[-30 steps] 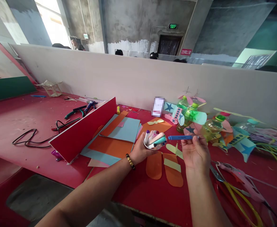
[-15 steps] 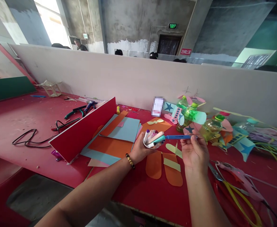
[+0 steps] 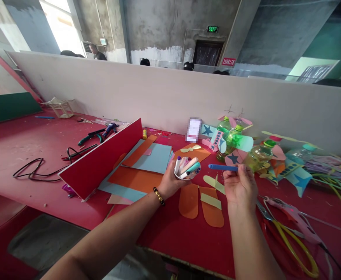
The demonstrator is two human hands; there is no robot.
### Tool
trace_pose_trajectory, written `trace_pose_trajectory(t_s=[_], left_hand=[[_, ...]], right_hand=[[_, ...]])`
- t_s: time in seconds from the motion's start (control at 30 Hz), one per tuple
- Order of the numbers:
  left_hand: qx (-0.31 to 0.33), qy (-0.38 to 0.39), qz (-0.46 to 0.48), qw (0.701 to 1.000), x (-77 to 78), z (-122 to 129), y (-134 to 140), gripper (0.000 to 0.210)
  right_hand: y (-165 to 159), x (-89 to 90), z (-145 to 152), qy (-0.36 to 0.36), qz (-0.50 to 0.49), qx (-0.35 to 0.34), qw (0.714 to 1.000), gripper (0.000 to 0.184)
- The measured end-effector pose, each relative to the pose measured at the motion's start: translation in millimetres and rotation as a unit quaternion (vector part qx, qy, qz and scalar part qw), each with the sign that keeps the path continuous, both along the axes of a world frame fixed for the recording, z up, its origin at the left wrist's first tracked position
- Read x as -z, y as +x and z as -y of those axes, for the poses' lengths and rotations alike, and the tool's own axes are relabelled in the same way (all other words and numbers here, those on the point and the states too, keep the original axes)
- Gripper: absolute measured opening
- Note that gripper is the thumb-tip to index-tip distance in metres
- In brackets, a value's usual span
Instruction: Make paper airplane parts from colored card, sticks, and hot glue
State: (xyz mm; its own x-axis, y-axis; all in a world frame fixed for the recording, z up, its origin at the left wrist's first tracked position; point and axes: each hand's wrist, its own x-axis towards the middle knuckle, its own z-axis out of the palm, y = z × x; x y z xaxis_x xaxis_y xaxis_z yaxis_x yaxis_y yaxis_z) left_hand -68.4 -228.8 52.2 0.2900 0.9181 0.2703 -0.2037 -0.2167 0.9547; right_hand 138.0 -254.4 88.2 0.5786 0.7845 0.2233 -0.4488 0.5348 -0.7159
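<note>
My left hand [image 3: 171, 182] is wrapped round a white cup [image 3: 183, 177] full of markers [image 3: 189, 166], with white, peach, teal and purple ones showing at its mouth. To the right, my right hand [image 3: 242, 186] pinches a blue marker [image 3: 221, 167] by one end; it lies level, its other end pointing at the cup but apart from it. Below the hands, two rounded orange paper pieces [image 3: 188, 202] rest on the red table, and a pale yellow strip [image 3: 210, 201] crosses the right one. A pale yellow paper cutout [image 3: 213, 182] lies between the hands.
Stacked orange and blue paper sheets [image 3: 135, 179] lie left, beside a red divider [image 3: 103, 163]. Plastic bottles with paper decorations [image 3: 236, 138] stand at the back right, near a phone [image 3: 193, 129]. Scissors [image 3: 287, 237] and a pink glue gun [image 3: 294, 216] are at right. Pliers [image 3: 96, 136] lie beyond the divider.
The blue marker has moved right, away from the cup, so a gap now shows between them. My left hand with the cup has shifted slightly left.
</note>
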Motion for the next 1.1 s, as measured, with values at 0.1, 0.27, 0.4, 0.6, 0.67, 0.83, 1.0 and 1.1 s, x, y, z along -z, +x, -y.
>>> trace_pose_trajectory(t_s=[0.1, 0.27, 0.4, 0.6, 0.67, 0.83, 1.0, 1.1], left_hand=[[0.000, 0.001, -0.005, 1.000, 0.8, 0.1, -0.2, 0.068], [-0.004, 0.006, -0.011, 1.000, 2.9, -0.5, 0.0, 0.070], [0.004, 0.000, -0.006, 1.000, 2.9, -0.8, -0.4, 0.069], [0.000, -0.001, 0.001, 1.000, 1.6, 0.1, -1.0, 0.071], [-0.002, -0.001, 0.002, 1.000, 1.9, 0.5, -0.9, 0.072], [0.006, -0.020, 0.012, 1.000, 3.4, 0.1, -0.6, 0.075], [0.057, -0.067, 0.071, 0.994, 7.0, -3.7, -0.9, 0.077], [0.083, -0.078, 0.102, 0.988, 8.6, -5.3, -1.5, 0.071]], right_hand=[[1.1, 1.8, -0.5, -0.005, 0.016, -0.011, 1.000, 0.023], [-2.1, 0.2, 0.3, -0.011, 0.047, -0.020, 0.999, 0.031], [-6.2, -3.1, 1.6, -0.013, 0.051, -0.008, 0.999, 0.033], [-7.6, -3.9, 3.2, -0.020, 0.051, -0.010, 0.998, 0.033], [-7.2, -2.9, 3.0, -0.026, 0.047, -0.010, 0.999, 0.032], [-5.9, 0.1, 0.5, -0.025, 0.001, -0.005, 1.000, 0.027], [-5.3, 3.9, -2.1, -0.031, -0.024, -0.030, 0.999, 0.022], [-5.4, 6.0, -2.5, -0.041, -0.030, -0.053, 0.997, 0.020]])
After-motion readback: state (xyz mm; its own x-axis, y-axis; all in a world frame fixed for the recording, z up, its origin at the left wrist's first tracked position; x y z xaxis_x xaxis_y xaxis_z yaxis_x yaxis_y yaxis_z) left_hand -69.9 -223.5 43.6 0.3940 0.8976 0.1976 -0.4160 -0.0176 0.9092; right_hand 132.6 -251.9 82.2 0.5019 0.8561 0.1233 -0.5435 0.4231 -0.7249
